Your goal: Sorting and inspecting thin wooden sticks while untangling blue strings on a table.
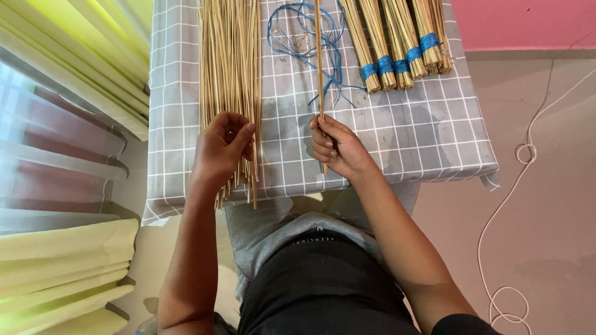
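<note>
A loose pile of thin pale sticks (230, 68) lies lengthwise on the left of a table covered with a grey checked cloth (397, 136). My left hand (220, 149) rests on the near end of this pile, fingers curled around some of the sticks. My right hand (335, 149) grips a small bunch of sticks (319, 56) that runs away from me up the middle of the table. Loose blue strings (307, 37) lie under and around that bunch.
Several finished stick bundles (400, 43) tied with blue bands lie at the table's far right. A white cord (528, 155) trails over the floor on the right. Yellow-green curtains (68, 68) hang on the left. The wall beyond is pink.
</note>
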